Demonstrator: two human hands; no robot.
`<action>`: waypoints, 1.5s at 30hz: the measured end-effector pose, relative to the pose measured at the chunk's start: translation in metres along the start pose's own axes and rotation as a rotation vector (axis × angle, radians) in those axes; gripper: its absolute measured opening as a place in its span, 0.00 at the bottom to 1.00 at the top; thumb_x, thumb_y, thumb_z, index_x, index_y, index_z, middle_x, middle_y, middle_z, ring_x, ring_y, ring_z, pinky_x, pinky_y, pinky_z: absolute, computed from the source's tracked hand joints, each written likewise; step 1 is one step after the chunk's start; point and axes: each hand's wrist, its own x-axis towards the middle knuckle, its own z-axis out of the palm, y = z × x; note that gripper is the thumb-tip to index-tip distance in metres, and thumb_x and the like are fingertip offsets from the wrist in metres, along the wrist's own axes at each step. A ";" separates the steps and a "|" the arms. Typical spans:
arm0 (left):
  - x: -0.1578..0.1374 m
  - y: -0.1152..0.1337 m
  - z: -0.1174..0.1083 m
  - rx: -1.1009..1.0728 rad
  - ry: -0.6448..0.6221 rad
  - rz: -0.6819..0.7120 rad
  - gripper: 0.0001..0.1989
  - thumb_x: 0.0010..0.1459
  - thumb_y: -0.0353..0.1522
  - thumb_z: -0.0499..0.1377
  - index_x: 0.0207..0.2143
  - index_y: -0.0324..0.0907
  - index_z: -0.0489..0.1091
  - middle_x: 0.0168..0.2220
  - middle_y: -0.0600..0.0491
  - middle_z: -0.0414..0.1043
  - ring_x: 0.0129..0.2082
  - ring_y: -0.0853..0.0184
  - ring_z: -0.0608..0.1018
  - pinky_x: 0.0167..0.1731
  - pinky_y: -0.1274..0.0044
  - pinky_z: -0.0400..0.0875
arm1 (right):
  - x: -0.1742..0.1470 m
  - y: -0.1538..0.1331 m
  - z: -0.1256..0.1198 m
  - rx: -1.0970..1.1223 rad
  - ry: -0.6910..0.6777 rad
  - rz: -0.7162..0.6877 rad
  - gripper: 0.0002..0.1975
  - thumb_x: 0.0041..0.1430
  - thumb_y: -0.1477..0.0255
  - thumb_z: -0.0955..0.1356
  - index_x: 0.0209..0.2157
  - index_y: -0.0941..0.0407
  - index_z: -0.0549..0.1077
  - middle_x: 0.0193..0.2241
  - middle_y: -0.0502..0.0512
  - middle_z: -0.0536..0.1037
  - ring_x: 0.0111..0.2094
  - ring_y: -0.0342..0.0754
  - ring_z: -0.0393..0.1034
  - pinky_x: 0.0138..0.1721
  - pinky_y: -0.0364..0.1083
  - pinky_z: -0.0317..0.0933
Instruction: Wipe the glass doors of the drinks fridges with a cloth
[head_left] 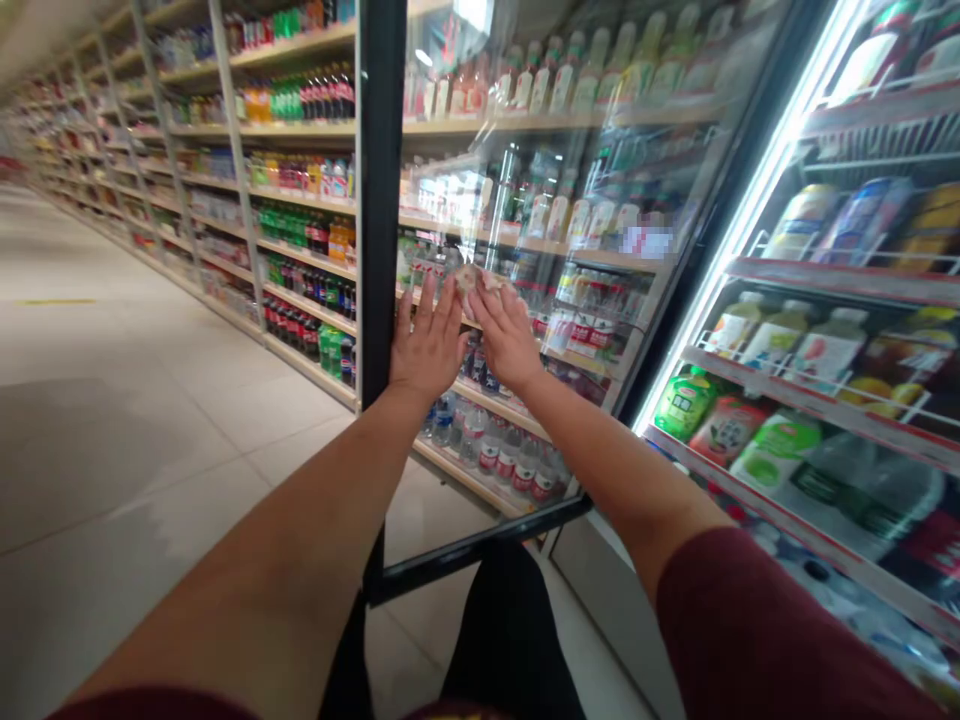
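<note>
A glass cooler door [540,400] with a black frame stands swung open in front of me. My left hand [427,345] lies against the glass near the frame's left upright, its fingers spread and pointing up. Right beside it, my right hand [508,335] presses a crumpled, pale brownish cloth [471,280] to the pane. Part of the cloth shows above and between the two hands; the rest is hidden under the right fingers. Bottles on shelves behind the door show through the glass, mixed with reflections.
To the right, the lit cooler [817,370] holds bottles and cans on wire-fronted shelves. Long store shelves [300,210] full of drinks run back along the left. Pale tiled floor [150,430] stretches beside them. The door's bottom edge [480,548] passes just above my knee.
</note>
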 end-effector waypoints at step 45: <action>0.000 0.001 -0.009 -0.131 -0.039 -0.029 0.34 0.78 0.36 0.46 0.80 0.36 0.44 0.80 0.44 0.41 0.81 0.48 0.40 0.79 0.48 0.30 | -0.010 0.106 -0.024 0.072 0.142 0.689 0.35 0.73 0.70 0.54 0.78 0.59 0.52 0.79 0.66 0.50 0.80 0.62 0.44 0.74 0.74 0.53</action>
